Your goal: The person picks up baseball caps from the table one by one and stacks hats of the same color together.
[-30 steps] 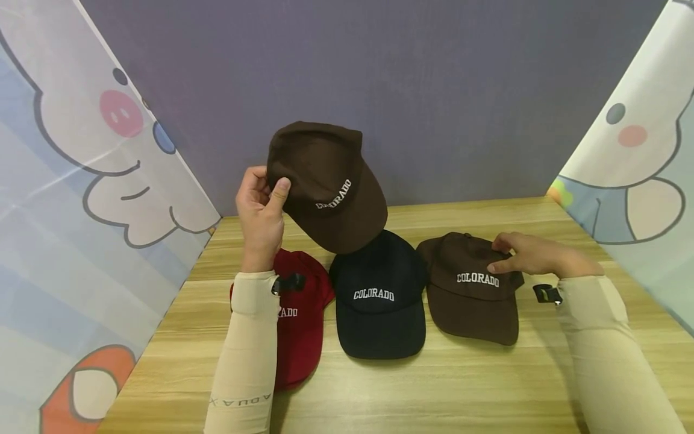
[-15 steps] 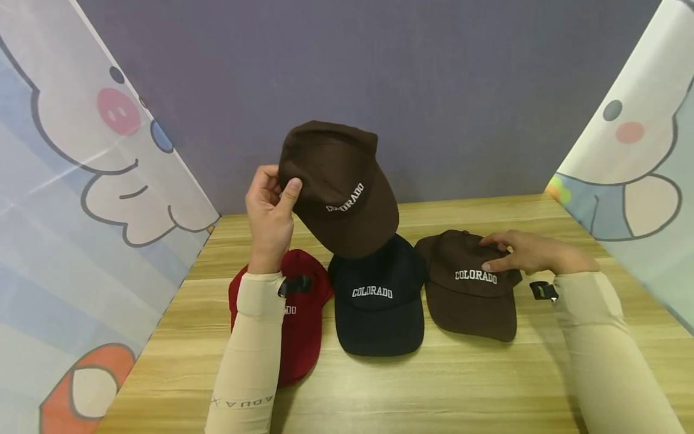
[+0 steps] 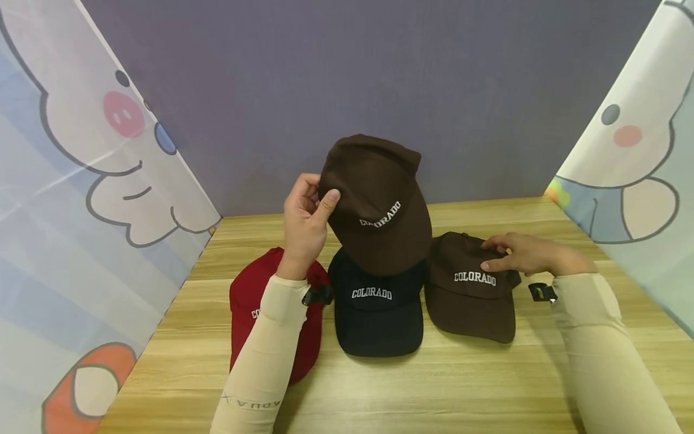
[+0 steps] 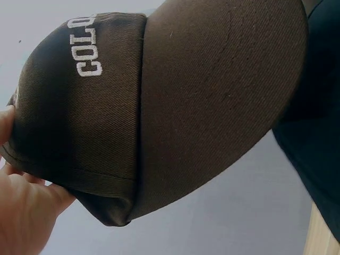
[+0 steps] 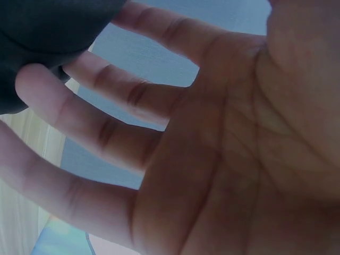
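Note:
My left hand (image 3: 309, 226) pinches the side of a brown baseball cap (image 3: 374, 181), thumb on the crown's outside. White COLORADO lettering slants across this cap, whose brim (image 4: 212, 106) points down to the right. It hangs tilted in front of a black baseball cap (image 3: 376, 325) and hides part of its crown. On the right, my right hand (image 3: 523, 253) is at the crown of a second brown baseball cap (image 3: 468, 307), which lies on the table. In the right wrist view its fingers (image 5: 117, 133) are spread and extended, with tips at a dark cap edge (image 5: 42, 32).
A red baseball cap (image 3: 249, 283) lies at the left, partly covered by my left forearm. The wooden tabletop (image 3: 390, 398) meets a grey back panel (image 3: 461, 108). Cartoon-printed sheets (image 3: 70, 181) stand at both sides.
My left hand has carried the held brown cap to the right and slightly down, over the black cap's top. The right hand has barely shifted, and the caps on the table stay put.

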